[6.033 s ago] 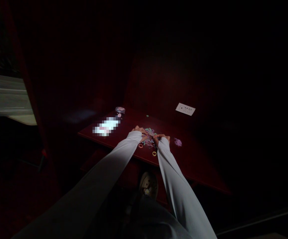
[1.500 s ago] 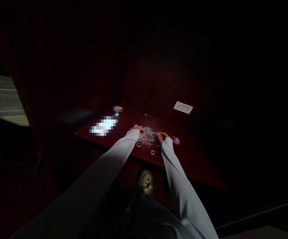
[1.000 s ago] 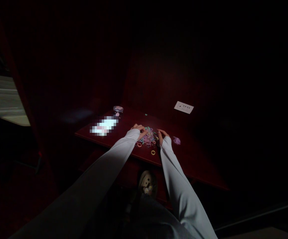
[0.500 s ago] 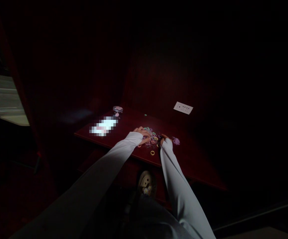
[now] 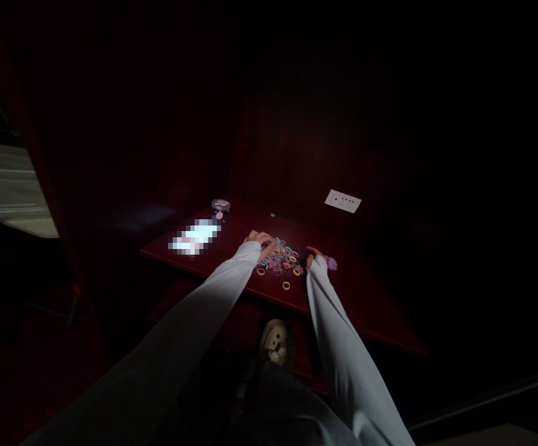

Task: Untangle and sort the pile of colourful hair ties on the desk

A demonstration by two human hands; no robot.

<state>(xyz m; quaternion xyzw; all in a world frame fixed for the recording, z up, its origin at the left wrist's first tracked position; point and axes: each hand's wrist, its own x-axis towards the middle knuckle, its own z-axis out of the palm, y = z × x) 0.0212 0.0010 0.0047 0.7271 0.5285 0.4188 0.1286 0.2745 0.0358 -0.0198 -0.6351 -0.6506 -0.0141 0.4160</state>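
- Colourful elastic hair ties [image 5: 281, 259] heaped on the counter [image 5: 357, 291], without one long axis.
- Left hand [image 5: 260, 240], nearer, curled at the heap's left edge; cannot tell whether it holds any.
- Right hand [image 5: 314, 254] just right; grip unclear.

- Pile of small bands [image 5: 279, 259]: on table [image 5: 366, 303], between the two hands.
- Left hand [image 5: 260, 239]: at the pile's left side.
- Right hand [image 5: 313, 255]: between pile and smaller heap [image 5: 331, 264], the latter just right.
- Single band [image 5: 286, 285]: before the pile, near the front edge.
- Another band [image 5: 273, 215]: behind, well apart.
- Jar [image 5: 220, 205]: far left, behind a pixelated item [image 5: 195, 237].
- Socket plate [image 5: 343, 201]: on the wall behind.
- Shoe [image 5: 276, 337]: below the front edge.
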